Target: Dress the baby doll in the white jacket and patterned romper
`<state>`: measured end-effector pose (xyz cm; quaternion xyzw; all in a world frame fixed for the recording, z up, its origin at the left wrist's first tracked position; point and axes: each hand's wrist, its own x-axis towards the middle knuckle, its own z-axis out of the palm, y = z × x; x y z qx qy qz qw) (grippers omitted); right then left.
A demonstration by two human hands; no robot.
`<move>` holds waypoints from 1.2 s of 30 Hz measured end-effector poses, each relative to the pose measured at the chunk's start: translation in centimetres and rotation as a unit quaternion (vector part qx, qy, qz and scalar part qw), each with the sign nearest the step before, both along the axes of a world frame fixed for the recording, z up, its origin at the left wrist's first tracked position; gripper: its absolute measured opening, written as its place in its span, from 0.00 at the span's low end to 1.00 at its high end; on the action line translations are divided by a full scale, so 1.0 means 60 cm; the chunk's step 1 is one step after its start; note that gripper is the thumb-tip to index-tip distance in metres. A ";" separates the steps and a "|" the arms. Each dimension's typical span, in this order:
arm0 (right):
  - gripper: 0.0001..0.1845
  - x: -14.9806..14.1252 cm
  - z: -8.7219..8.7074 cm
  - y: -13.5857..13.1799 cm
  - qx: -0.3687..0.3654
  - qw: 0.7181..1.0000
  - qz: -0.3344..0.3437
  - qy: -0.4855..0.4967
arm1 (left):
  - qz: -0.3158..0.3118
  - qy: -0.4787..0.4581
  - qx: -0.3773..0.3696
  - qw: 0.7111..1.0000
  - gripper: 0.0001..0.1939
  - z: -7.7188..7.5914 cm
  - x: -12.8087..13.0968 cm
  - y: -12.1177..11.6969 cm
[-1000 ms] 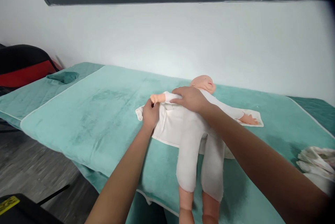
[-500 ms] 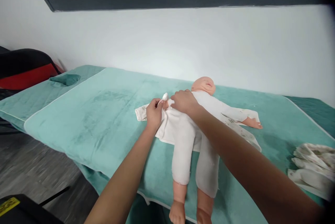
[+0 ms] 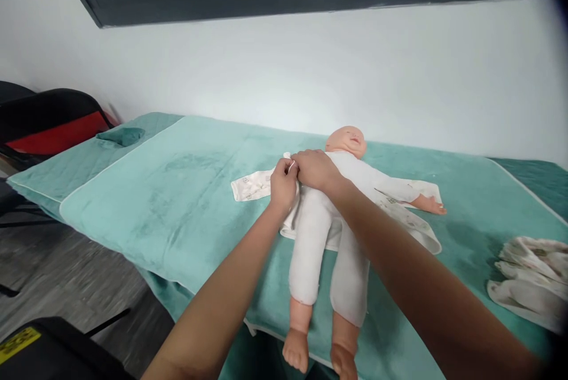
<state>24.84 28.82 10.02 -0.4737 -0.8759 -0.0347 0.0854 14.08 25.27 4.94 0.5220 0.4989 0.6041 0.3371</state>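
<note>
A baby doll with a white cloth body lies on its back, its feet towards me. Spread open beneath it is a white printed baby shirt; one sleeve lies flat to the left, and the other lies by the doll's arm on the right. My left hand is closed in a pinch on white cloth of the shirt at the doll's side. Right beside it, my right hand curls over the doll's arm on that side, palm down. The two hands meet, and the doll's hand there is hidden.
A teal padded sheet covers the bed against the white wall. Crumpled white printed clothes lie at the right edge. A black and red chair stands at the far left, and a black object with a yellow label at lower left.
My left hand has moved right, up against my right hand, drawing the shirt's near side with it. The doll's small hand, visible before between my hands, is now covered.
</note>
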 end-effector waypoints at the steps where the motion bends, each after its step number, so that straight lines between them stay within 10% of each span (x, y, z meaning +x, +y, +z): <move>1: 0.17 0.007 -0.001 -0.006 0.007 1.000 -0.009 0.029 | -0.009 -0.004 -0.001 1.000 0.07 0.002 0.000 0.000; 4: 0.17 0.052 -0.018 -0.035 0.071 0.974 -0.097 0.194 | -0.020 0.006 -0.015 1.000 0.08 0.010 -0.004 -0.001; 8: 0.23 0.156 -0.063 -0.074 0.180 0.851 -0.314 0.380 | -0.024 -0.028 -0.043 0.998 0.08 0.022 -0.001 0.004; 12: 0.27 0.221 -0.089 -0.091 0.007 0.833 -0.433 0.345 | -0.019 -0.073 -0.075 0.994 0.06 0.028 0.011 0.013; 17: 0.34 0.208 -0.087 -0.084 -0.048 0.812 -0.372 0.447 | -0.038 -0.075 -0.074 0.994 0.06 0.036 0.021 0.017; 24: 0.39 0.193 -0.096 -0.078 -0.193 0.690 -0.242 0.654 | -0.033 -0.007 -0.074 0.997 0.05 0.071 0.018 0.035; 29: 0.40 0.182 -0.102 -0.086 -0.261 0.686 -0.160 0.660 | -0.031 0.090 -0.090 0.991 0.05 0.123 0.006 0.029; 33: 0.41 0.180 -0.108 -0.085 -0.262 0.699 -0.146 0.649 | -0.148 0.197 -0.104 0.963 0.05 0.180 0.021 -0.021; 36: 0.42 0.181 -0.111 -0.083 -0.252 0.710 -0.140 0.643 | -0.346 0.194 -0.167 0.903 0.04 0.215 0.040 -0.066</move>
